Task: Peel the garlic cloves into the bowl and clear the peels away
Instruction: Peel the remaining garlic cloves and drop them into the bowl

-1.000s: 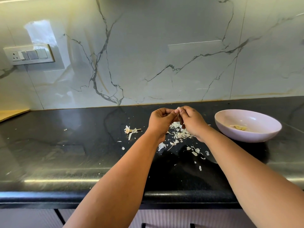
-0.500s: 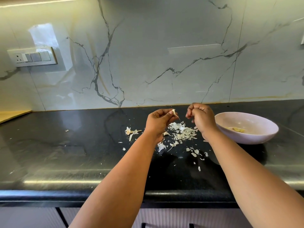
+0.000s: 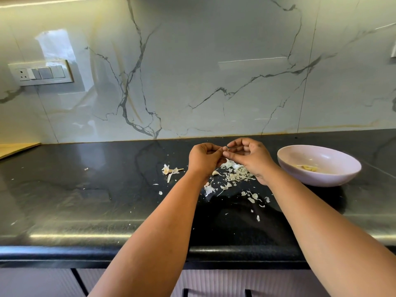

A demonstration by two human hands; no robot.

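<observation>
a: head view, looking down on a black counter (image 3: 64, 200) against a marble-veined wall. both hands meet above the middle of it. left hand (image 3: 204, 159) has its fingers curled, thumb and forefinger pinching a small pale garlic clove (image 3: 225, 148) at the tips.

b: and the right hand (image 3: 249, 156)?

a: fingers bent in toward the same spot, tips touching the clove from the other side. so both hands pinch the one clove, held up off the counter. it is too small to tell how much skin is on it.

b: peels?

a: loose heap of white peels (image 3: 235, 174) lying on the counter directly under and just in front of the hands. more flakes scattered toward the front edge. one whitish clove-shaped piece (image 3: 216, 173) sits at the left side of the heap, close by the left wrist. a separate clump with a stalk (image 3: 170, 169) lies apart, to the left of the left hand.

b: bowl?

a: pale pink bowl (image 3: 300, 168) on the counter to the right of the right hand, near but not touching. a few yellowish peeled cloves (image 3: 307, 167) lie in its bottom.

b: anything else?

a: white switch plate (image 3: 40, 72) on the wall, far left. a strip of wooden surface (image 3: 15, 147) at the left edge. cabinet fronts below the counter lip.
</observation>
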